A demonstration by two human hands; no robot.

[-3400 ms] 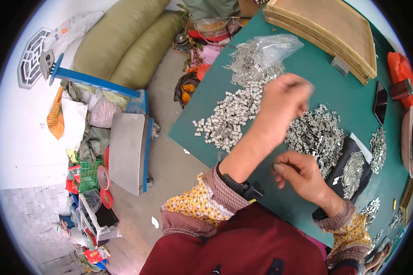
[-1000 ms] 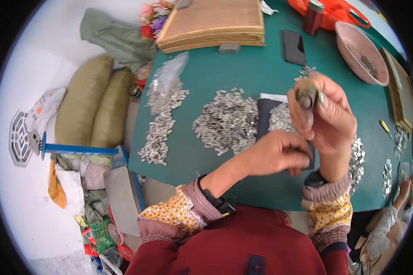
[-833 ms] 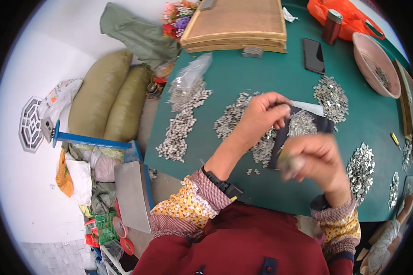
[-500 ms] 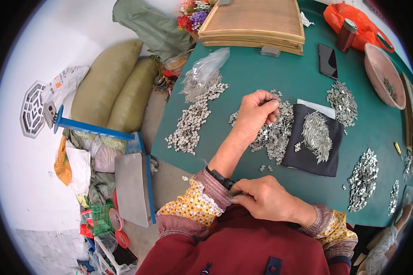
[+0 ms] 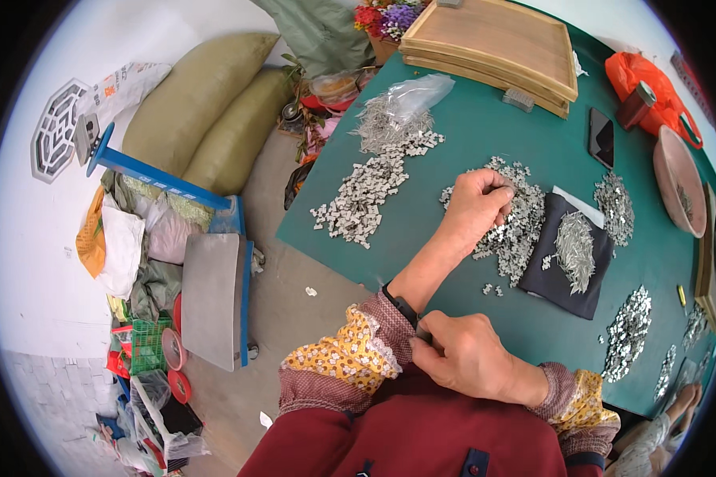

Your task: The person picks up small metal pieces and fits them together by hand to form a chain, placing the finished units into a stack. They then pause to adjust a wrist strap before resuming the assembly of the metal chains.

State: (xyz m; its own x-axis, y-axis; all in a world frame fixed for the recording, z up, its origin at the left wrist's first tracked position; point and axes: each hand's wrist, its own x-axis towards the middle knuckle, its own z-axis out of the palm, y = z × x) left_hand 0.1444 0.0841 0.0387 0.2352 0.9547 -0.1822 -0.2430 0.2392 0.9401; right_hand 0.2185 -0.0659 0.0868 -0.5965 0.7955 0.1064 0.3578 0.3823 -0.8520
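My left hand (image 5: 479, 211) hovers over the middle pile of small flat metal pieces (image 5: 513, 242), thumb and fingers pinched together. Whatever may be between its fingertips is too small to make out. A black wristband (image 5: 402, 305) circles my left wrist. Close beside that band, nearer my body, my right hand (image 5: 473, 354) is closed with thumb against curled fingers; what it grips, if anything, is hidden. To the right of the pile, a folded dark cloth (image 5: 550, 285) carries a heap of thin metal pins (image 5: 575, 253).
More metal pieces (image 5: 362, 199) are heaped at left, beside a clear plastic bag (image 5: 420, 95). Wooden trays (image 5: 493, 48) are stacked at the back. A phone (image 5: 601, 138), a pink bowl (image 5: 670, 179) and further piles (image 5: 628, 330) lie right. Another person's hand (image 5: 684, 404) shows at lower right.
The view has turned, so the table and its things appear farther right and more floor shows at left. Both hands keep nearly the same pinched poses.
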